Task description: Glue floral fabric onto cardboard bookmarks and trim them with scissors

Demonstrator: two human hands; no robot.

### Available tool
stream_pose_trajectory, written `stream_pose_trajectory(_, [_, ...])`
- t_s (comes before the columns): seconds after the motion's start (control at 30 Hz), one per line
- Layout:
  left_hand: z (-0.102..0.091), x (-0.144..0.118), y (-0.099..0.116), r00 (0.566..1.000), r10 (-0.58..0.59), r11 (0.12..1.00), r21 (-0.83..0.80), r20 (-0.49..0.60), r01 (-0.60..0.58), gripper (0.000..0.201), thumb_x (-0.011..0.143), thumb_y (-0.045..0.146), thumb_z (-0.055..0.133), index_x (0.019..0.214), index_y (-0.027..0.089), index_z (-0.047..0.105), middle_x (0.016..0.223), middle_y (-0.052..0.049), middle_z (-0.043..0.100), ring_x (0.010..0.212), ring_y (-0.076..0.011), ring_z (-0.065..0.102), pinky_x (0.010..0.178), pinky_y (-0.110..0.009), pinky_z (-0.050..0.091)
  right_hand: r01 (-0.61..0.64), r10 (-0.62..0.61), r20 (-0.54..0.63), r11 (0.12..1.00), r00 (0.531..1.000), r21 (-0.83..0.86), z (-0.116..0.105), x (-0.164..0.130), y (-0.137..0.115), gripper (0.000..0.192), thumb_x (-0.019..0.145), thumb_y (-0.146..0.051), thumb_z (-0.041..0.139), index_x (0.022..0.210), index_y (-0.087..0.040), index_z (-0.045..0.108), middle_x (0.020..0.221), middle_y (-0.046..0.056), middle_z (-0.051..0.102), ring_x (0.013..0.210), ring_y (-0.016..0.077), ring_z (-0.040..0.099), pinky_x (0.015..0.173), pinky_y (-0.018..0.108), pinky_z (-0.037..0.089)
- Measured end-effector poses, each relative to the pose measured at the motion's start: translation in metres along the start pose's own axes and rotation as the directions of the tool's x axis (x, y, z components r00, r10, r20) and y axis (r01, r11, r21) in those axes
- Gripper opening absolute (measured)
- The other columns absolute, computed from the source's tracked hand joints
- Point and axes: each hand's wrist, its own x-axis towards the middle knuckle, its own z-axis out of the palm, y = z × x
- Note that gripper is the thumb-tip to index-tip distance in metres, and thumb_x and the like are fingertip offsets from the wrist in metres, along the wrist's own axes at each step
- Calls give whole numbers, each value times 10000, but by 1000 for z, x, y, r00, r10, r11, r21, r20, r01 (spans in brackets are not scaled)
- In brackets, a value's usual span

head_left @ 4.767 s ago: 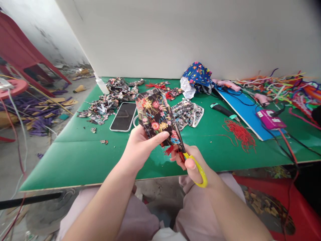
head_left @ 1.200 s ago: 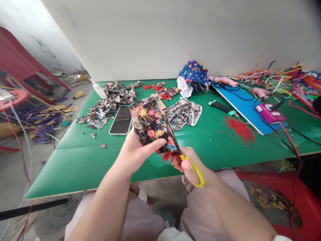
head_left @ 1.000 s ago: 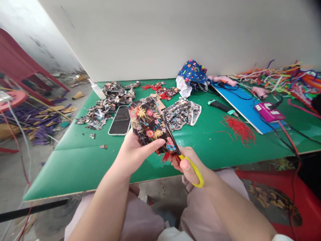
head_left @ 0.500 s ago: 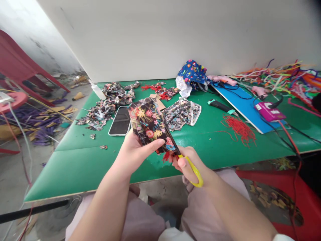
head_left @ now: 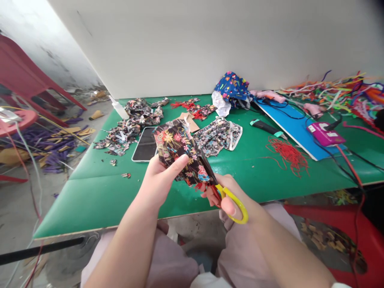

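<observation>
- Black floral cloth (head_left: 177, 150) is in the middle of the frame, tilted, held over the green table (head_left: 99, 204).
- The left hand (head_left: 157, 178) comes from the lower left; its thumb lies on top of the cloth and its other fingers are mostly hidden under it, so the cloth is pinched between them.
- The right hand (head_left: 231, 192), right of the centre, grips the scissors (head_left: 221, 190); its thumb is at the yellow handle and the fingers are curled below.
- The dark blades point to the upper left, along the right edge of the cloth; how far they stand apart, I cannot tell.
- A red fringe (head_left: 199, 187) shows under the lower edge of the cloth, near the right fingers.
- Just behind the cloth are the phone (head_left: 144, 146), partly covered, a brown card (head_left: 193, 125) and a grey printed piece (head_left: 213, 137).
- In the upper left of the table lies a scrap heap (head_left: 129, 123), beside a white bottle (head_left: 119, 109).
- Toward the right are a cutter knife (head_left: 266, 128) and a red thread tangle (head_left: 289, 154), near the blue board (head_left: 295, 130).
</observation>
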Motion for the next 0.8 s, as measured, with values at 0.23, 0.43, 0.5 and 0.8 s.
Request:
stream_pose_trajectory(0.23, [-3, 2, -2, 1000, 1, 999, -36, 1, -1, 196, 687, 298, 736, 820, 176, 659, 903, -21, 723, 920, -216, 663, 801, -309, 550, -30, 30, 47, 1000, 998, 0, -1, 1, 3, 901, 408, -889, 424, 902, -150, 573, 531, -70, 401, 514, 93, 393, 503, 234, 367])
stream_pose_trajectory(0.43, [-2, 1, -3, 1000, 8, 999, 34, 17, -8, 222, 694, 306, 731, 863, 170, 679, 922, -30, 722, 882, -204, 666, 754, -284, 551, -12, 13, 34, 1000, 999, -28, 1, 0, -2, 888, 466, -891, 379, 914, -146, 563, 522, -75, 371, 510, 95, 382, 561, 260, 406])
stream_pose_trajectory(0.5, [-5, 1, -5, 999, 11, 996, 91, 47, -15, 226, 697, 314, 728, 867, 172, 684, 910, -29, 723, 846, -199, 667, 725, -279, 550, 9, -8, 35, 998, 999, -55, 0, 0, -5, 849, 495, -889, 362, 883, -156, 544, 528, -66, 388, 518, 104, 398, 590, 276, 419])
stream_pose_trajectory(0.8, [-4, -1, -11, 993, 8, 982, 185, 116, -29, 196, 673, 313, 745, 778, 161, 681, 788, -18, 718, 694, -165, 649, 628, -249, 540, 50, -52, -22, 995, 998, -90, -3, 1, -3, 840, 538, -903, 295, 845, -163, 548, 533, -39, 441, 495, 106, 436, 483, 233, 377])
